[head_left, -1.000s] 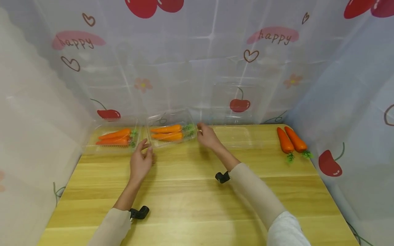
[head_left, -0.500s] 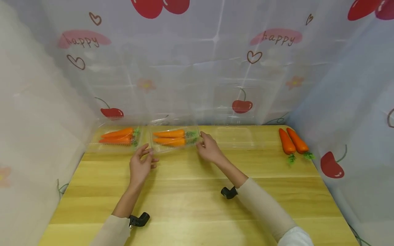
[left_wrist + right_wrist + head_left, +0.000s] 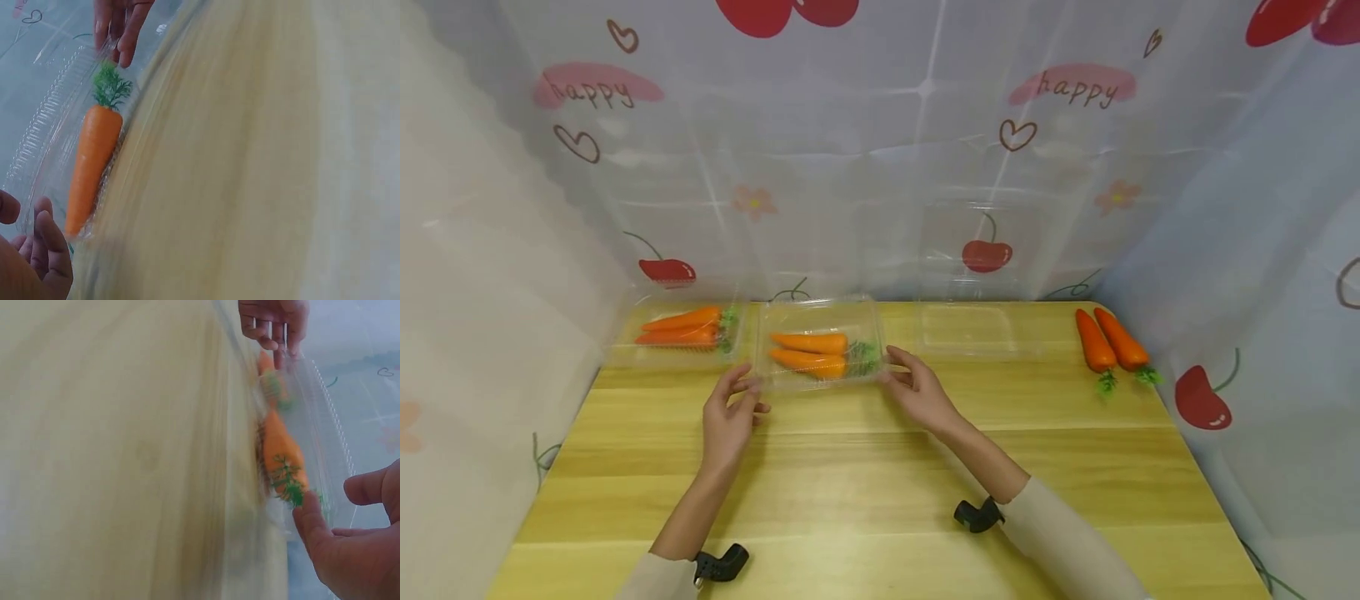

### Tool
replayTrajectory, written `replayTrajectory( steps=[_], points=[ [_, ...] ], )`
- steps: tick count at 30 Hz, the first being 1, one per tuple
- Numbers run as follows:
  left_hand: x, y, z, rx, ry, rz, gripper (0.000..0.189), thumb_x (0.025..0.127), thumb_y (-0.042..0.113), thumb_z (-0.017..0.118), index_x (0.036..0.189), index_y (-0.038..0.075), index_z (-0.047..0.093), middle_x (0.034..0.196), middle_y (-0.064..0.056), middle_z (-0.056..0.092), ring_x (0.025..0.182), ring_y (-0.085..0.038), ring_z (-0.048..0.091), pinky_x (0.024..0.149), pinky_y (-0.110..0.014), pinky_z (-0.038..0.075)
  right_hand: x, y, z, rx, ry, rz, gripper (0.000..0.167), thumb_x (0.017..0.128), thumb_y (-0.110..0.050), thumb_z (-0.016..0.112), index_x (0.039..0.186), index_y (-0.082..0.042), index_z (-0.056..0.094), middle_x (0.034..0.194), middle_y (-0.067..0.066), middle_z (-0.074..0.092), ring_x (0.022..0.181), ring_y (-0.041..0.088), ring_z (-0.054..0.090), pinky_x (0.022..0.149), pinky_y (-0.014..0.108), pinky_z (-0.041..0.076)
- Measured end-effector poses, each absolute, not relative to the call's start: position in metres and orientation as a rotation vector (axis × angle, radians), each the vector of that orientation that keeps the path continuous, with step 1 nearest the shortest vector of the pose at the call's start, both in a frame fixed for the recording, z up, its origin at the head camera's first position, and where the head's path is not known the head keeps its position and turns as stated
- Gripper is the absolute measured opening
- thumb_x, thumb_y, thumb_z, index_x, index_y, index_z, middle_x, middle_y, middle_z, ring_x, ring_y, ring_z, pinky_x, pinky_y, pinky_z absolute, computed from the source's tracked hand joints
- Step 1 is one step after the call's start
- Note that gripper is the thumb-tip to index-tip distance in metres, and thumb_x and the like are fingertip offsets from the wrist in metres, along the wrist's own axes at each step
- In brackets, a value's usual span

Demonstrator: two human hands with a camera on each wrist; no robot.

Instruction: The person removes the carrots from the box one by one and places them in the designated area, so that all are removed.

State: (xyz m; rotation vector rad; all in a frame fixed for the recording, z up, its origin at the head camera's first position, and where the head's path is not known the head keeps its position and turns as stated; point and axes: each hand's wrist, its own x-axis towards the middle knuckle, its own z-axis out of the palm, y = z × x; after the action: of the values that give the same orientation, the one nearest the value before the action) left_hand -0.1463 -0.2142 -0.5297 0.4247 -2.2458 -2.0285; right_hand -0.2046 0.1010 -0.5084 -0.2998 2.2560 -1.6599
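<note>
A clear plastic box (image 3: 820,314) with two orange carrots (image 3: 808,343) in it, green tops to the right, is between my hands, and its lid is down over them. My left hand (image 3: 724,429) holds its left front corner, thumb and fingers at the edge. At the opposite end my right hand (image 3: 925,400) holds the right front corner. From the left wrist, one carrot (image 3: 94,159) shows through the clear side, with the left hand (image 3: 40,262) at its pointed end. The right wrist view has the right hand (image 3: 359,547) beside the leafy end.
Another clear box (image 3: 623,337) with two carrots stands at the left back. Back right of centre is a clear box (image 3: 966,329), its lid (image 3: 977,221) raised against the printed curtain (image 3: 865,192). Two loose carrots (image 3: 1097,343) lie at the table's (image 3: 865,500) right edge.
The middle box's lid has come down from its raised position. Both hands have drawn back toward me with the box, which has slid nearer the front.
</note>
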Motion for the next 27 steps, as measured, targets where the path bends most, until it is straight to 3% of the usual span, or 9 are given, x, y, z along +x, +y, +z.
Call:
replayTrajectory(
  steps=[5,9,16,22,27],
  points=[
    [-0.132,-0.218,-0.531,0.458,-2.218,-2.091,0.041,0.112,0.019,0.059,0.153,0.016,0.054,0.119,0.0,0.057,0.088,-0.015,0.073,0.074,-0.024,0.061,-0.193,0.113,-0.511,-0.279,2.177,-1.743,0.056,0.111,-0.019,0.062,0.164,-0.013,0.043,0.161,0.019,0.051,0.143,0.041,0.06,0.115,0.052,0.056],
    [-0.121,-0.22,-0.531,0.48,-2.199,-2.149,0.041,0.11,0.011,0.059,0.15,0.016,0.057,0.106,0.004,0.061,0.081,-0.015,0.067,0.069,-0.025,0.059,-0.186,0.124,-0.515,-0.292,2.12,-1.789,0.052,0.11,-0.015,0.064,0.159,-0.012,0.048,0.153,0.022,0.056,0.132,0.041,0.067,0.11,0.047,0.06],
    [-0.102,-0.221,-0.533,0.435,-2.214,-2.208,0.044,0.108,0.007,0.059,0.151,0.016,0.056,0.1,0.005,0.063,0.076,-0.012,0.061,0.068,-0.025,0.056,-0.175,0.14,-0.517,-0.344,2.005,-1.832,0.047,0.111,-0.013,0.062,0.155,-0.006,0.05,0.14,0.032,0.061,0.123,0.05,0.069,0.107,0.051,0.061],
    [-0.092,-0.216,-0.539,0.323,-2.213,-2.277,0.051,0.107,0.002,0.058,0.156,0.012,0.051,0.099,0.006,0.063,0.074,-0.009,0.058,0.068,-0.025,0.056,-0.169,0.155,-0.52,-0.315,2.035,-1.854,0.038,0.11,-0.015,0.063,0.145,-0.002,0.055,0.127,0.031,0.069,0.106,0.025,0.077,0.1,0.036,0.065],
    [-0.086,-0.211,-0.542,0.262,-2.211,-2.325,0.056,0.106,0.0,0.058,0.159,0.015,0.049,0.099,0.007,0.062,0.074,-0.007,0.059,0.07,-0.023,0.057,-0.162,0.164,-0.523,-0.286,2.026,-1.862,0.038,0.109,-0.016,0.066,0.142,-0.001,0.056,0.123,0.024,0.071,0.101,0.014,0.077,0.096,0.034,0.065]
  ],
)
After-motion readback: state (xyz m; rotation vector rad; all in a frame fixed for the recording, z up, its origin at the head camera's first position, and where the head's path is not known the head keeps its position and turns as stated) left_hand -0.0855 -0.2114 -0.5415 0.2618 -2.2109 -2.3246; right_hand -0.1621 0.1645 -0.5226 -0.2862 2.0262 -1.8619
